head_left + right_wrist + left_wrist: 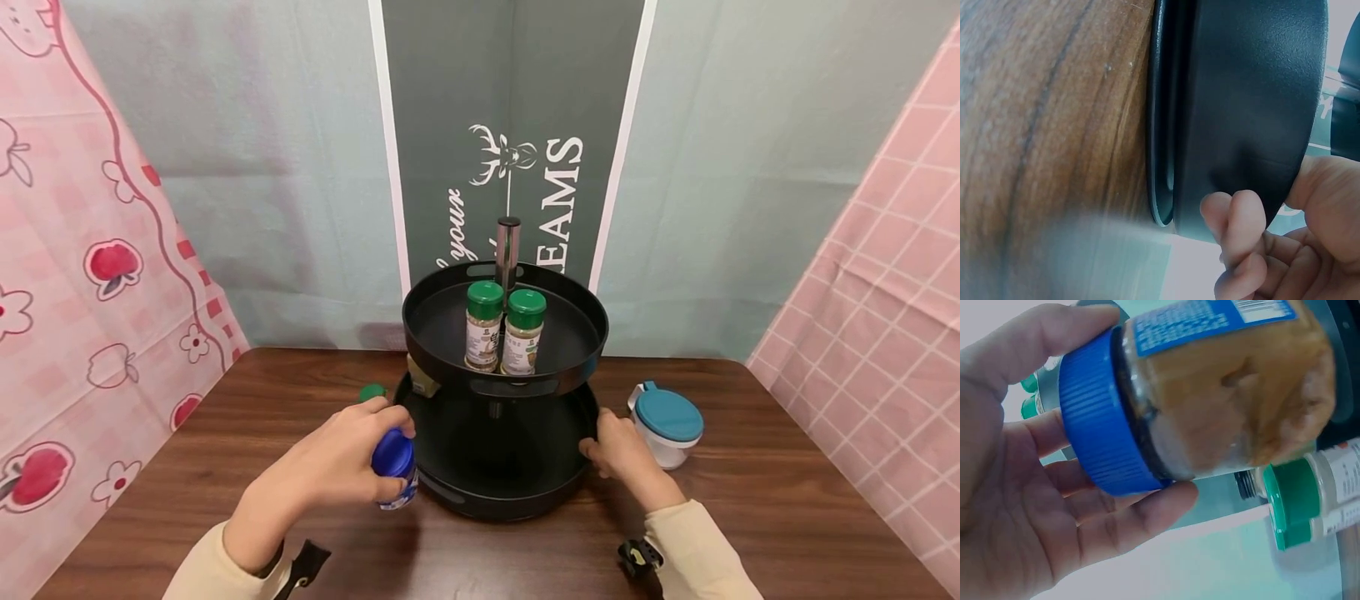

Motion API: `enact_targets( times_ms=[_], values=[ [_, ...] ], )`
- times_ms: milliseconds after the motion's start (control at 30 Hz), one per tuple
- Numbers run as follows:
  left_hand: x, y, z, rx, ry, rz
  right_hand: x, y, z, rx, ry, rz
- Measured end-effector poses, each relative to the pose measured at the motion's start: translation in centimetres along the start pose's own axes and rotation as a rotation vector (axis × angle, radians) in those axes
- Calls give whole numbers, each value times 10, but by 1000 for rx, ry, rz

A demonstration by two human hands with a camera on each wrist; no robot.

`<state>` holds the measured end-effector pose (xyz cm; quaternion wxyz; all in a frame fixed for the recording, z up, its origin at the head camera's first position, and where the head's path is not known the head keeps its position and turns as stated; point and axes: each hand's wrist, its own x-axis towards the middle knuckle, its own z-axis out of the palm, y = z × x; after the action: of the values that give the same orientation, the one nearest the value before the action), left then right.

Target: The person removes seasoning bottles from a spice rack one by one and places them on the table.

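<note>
My left hand (341, 458) grips a peanut butter jar (393, 467) by its blue lid, just left of the black two-tier rack (495, 507). In the left wrist view, brown spread shows through the wall of the tilted jar (1229, 400), and thumb and fingers wrap the lid. My right hand (622, 450) holds the rim of the lower tray on its right side; in the right wrist view the thumb is at the rim and curled fingers lie against the outer wall (1247, 94). Two green-capped spice bottles (483, 329) stand on the upper tray.
A green-capped bottle (372, 392) stands behind my left hand, mostly hidden. A pale yellowish item (422, 379) sits at the back left of the lower tray. Right of my right hand is a clear container with a teal lid (670, 415). Curtains surround the wooden table (300, 392).
</note>
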<state>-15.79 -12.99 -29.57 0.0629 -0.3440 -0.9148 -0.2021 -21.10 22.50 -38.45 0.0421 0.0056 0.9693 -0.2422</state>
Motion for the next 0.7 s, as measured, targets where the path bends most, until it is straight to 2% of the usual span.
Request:
enact_targets(
  times_ms=[367,700],
  values=[
    [-13,-17,0,-60,-89,-102,-1,0,0,-6,19,-10],
    [-17,-34,-4,-99,-91,-97,-2,-3,0,-9,15,-14]
  ],
)
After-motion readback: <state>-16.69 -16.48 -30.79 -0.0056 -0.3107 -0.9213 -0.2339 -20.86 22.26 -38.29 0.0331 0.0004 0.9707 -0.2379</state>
